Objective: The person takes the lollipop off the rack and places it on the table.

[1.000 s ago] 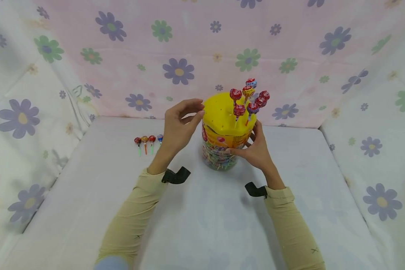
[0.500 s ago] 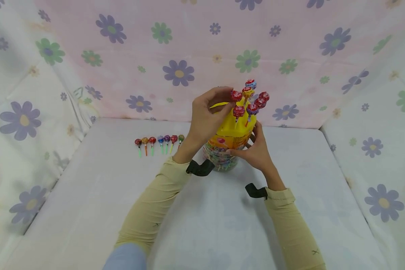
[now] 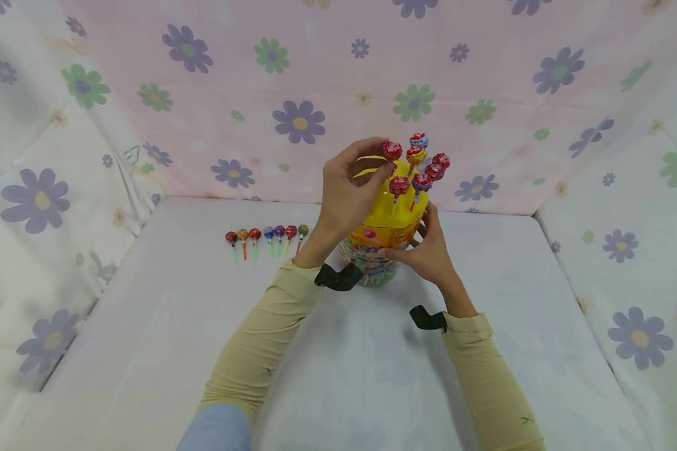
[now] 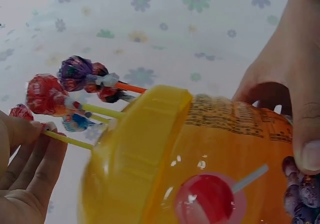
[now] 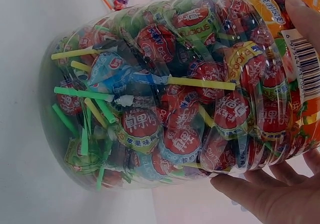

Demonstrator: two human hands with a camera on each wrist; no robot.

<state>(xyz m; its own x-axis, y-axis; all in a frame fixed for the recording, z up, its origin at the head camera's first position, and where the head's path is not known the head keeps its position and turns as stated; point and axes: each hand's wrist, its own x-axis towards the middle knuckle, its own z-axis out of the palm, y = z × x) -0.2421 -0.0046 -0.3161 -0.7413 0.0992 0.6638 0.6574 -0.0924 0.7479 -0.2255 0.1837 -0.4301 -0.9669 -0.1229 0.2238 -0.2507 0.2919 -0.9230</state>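
Observation:
A clear plastic jar [image 5: 165,103] packed with wrapped lollipops stands on the table under a yellow lid [image 4: 135,164]. Several lollipops stick up from the lid, among them a purple one [image 4: 75,73] and a yellow-wrapped one [image 3: 415,155]. At the lid's left side, my left hand [image 3: 346,188] pinches a red lollipop [image 3: 392,150] just below its head; its yellow stick [image 4: 70,140] reaches to the lid in the left wrist view. My right hand [image 3: 429,250] grips the jar's right side, thumb at the front and fingers behind.
Several lollipops lie in a row on the white table [image 3: 163,313] left of the jar, a blue one [image 3: 268,233] and a green one [image 3: 303,231] among them. Flowered cloth [image 3: 225,81] hangs behind the table and along both sides.
My left hand has moved right from the lid's left edge to the red lollipop and taken hold of it. That lollipop has shifted slightly up and left. The right hand stays on the jar.

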